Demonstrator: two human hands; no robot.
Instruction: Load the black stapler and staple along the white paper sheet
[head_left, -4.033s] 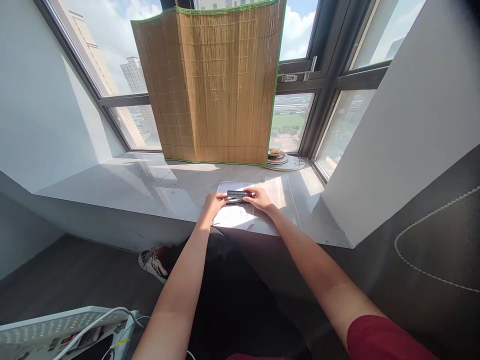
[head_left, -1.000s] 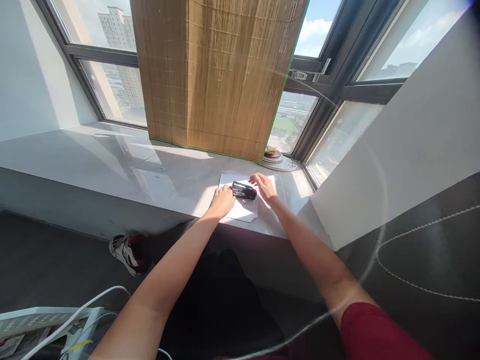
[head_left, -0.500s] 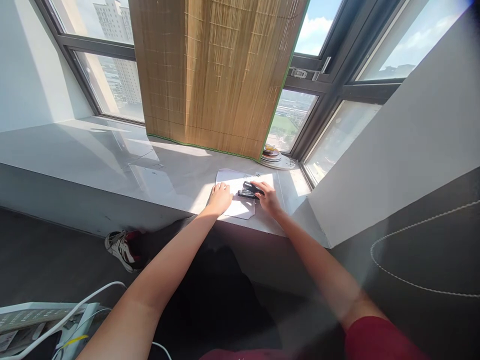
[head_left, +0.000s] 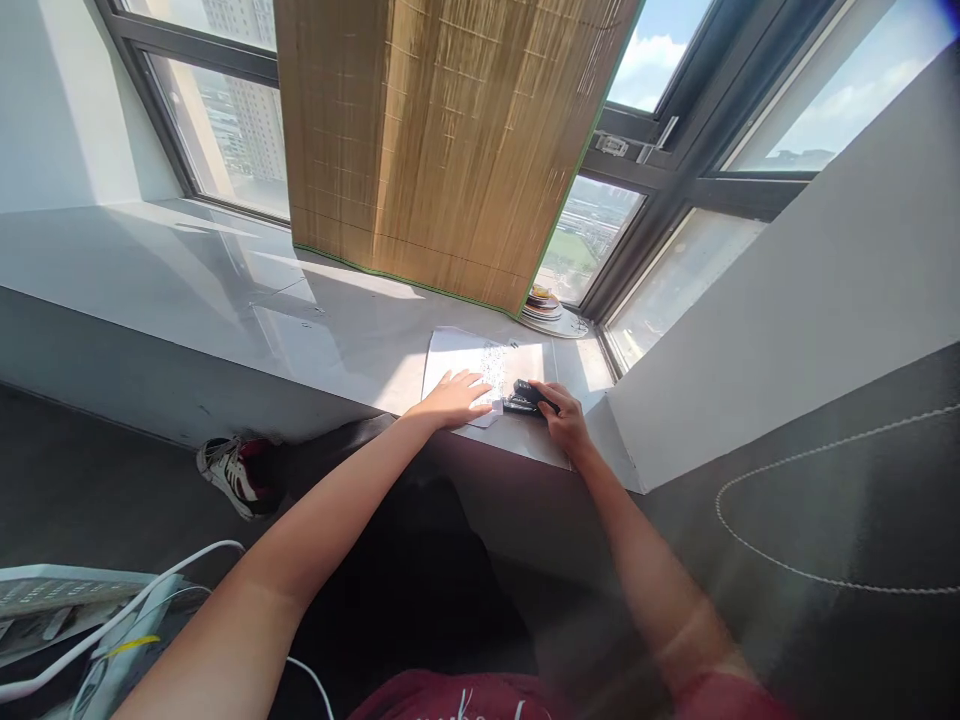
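Observation:
White printed paper sheets [head_left: 472, 358] lie on the grey window ledge [head_left: 315, 330]. My left hand [head_left: 454, 397] rests flat on the near part of the paper with fingers stretched out. My right hand [head_left: 564, 420] is closed over a black stapler [head_left: 525, 398] that sits at the paper's near right corner, close to the ledge's front edge.
A bamboo blind [head_left: 442, 140] stands against the window behind the paper. A stack of small plates [head_left: 544, 305] sits at the back right of the ledge. A grey wall [head_left: 750, 300] bounds the right. A sneaker [head_left: 232, 475] and a white device with cables [head_left: 90, 620] lie on the floor.
My right hand has taken the stapler and slid it to the paper's near right corner. My left hand let go of it and now lies flat on the paper.

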